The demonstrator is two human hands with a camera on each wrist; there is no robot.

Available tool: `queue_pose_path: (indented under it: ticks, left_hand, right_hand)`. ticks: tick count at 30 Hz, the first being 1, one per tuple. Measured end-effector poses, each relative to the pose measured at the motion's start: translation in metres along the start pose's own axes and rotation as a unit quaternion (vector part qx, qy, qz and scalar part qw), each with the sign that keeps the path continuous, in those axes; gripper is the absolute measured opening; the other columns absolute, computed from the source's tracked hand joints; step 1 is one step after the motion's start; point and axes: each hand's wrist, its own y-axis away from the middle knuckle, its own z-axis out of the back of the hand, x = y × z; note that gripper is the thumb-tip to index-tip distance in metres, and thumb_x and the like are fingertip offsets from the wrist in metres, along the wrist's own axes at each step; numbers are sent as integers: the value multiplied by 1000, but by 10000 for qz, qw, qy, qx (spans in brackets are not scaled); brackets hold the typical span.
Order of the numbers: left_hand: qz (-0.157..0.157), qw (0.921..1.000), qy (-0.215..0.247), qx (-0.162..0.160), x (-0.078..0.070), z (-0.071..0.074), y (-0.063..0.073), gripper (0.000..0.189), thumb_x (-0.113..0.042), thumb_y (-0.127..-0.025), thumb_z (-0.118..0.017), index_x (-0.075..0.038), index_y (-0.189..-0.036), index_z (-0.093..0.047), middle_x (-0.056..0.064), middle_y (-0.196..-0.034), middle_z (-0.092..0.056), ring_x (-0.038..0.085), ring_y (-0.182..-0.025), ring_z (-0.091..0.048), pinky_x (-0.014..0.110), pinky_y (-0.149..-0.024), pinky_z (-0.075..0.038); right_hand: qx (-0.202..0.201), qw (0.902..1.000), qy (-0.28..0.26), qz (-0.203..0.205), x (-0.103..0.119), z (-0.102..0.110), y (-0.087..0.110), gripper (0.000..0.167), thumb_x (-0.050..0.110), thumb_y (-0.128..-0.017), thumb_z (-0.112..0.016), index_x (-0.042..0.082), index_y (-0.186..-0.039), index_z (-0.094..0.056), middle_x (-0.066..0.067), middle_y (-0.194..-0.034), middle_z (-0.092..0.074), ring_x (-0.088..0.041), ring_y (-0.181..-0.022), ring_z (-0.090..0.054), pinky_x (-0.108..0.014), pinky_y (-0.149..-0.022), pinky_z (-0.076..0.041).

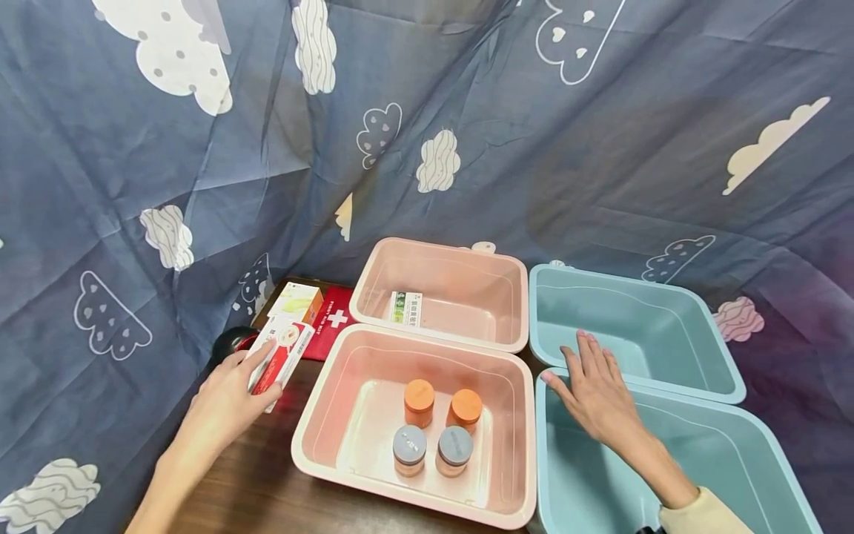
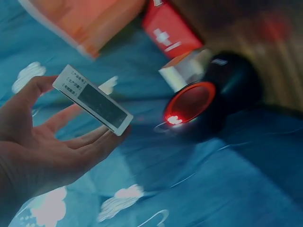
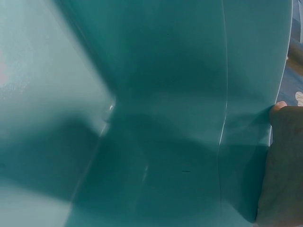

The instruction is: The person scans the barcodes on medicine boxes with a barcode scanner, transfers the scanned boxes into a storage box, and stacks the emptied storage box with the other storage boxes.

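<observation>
My left hand [image 1: 227,393] grips a white and red medicine box [image 1: 282,357] between thumb and fingers, left of the pink bins. In the left wrist view, the printed end of this medicine box [image 2: 92,100] shows above the palm of the left hand [image 2: 61,137]. Close by is a black device [image 2: 232,85] with an orange-red ring and a lit red spot, resembling a scanner. On the right, my right hand [image 1: 594,389] is spread with straight fingers over the adjoining rims of two blue bins; contact with them is unclear. The right wrist view shows mostly a blue-green bin wall [image 3: 165,94].
The front pink bin [image 1: 313,445] holds two orange-lidded jars [image 1: 419,400] and two grey-lidded jars [image 1: 409,445]. In the rear pink bin [image 1: 517,297] lies a white-green box [image 1: 405,308]. A yellow-white box [image 1: 302,298] rests by a red first aid pouch [image 1: 327,337]. Blue cloth [image 1: 467,96] hangs behind.
</observation>
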Motion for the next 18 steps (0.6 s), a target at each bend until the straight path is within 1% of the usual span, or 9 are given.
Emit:
queue_pose_path:
  ticks: [4,9,13,16,18]
  left_hand:
    - [170,9996,-88,203,9,-16,-4,67,-25,-94,-76,-5,-155,-57,39,-139,-60,58,-118,-63,77,-85,-56]
    - [26,9999,18,110,17,-33,-8,65,-18,-91,-78,1,-150,-60,39,-129,-63,59,-107,-62,75,-84,-57]
    - [-113,9999,67,106,22,-41,-11,64,-16,-90,-78,4,-148,-62,39,-121,-65,59,-100,-63,72,-87,-56]
    - [-141,9997,31,215,25,-45,-13,65,-16,-88,-80,5,-147,-62,41,-119,-67,60,-99,-65,71,-88,-55]
    - [-154,9994,47,314,27,-47,-15,65,-15,-87,-81,6,-145,-63,42,-119,-68,58,-98,-67,69,-87,-56]
  right_hand:
    - [-119,9999,-72,17,-2,-3,0,81,56,-115,-48,-12,-157,-45,-39,-174,-20,-58,-163,-18,-70,-131,-13]
    - [116,9999,-20,-90,4,3,0,81,56,-115,-48,-12,-159,-43,-38,-176,-17,-57,-164,-15,-70,-131,-12]
    - [293,9994,55,-164,6,6,0,82,56,-115,-47,-11,-161,-40,-38,-177,-14,-56,-165,-13,-70,-132,-12]
    - [309,9993,69,-183,6,7,0,81,55,-115,-48,-11,-161,-40,-37,-177,-14,-56,-165,-13,-70,-132,-11]
    - [288,9994,68,-178,7,7,1,81,55,-115,-48,-11,-161,-40,-37,-177,-14,-56,-165,-13,-70,-132,-11]
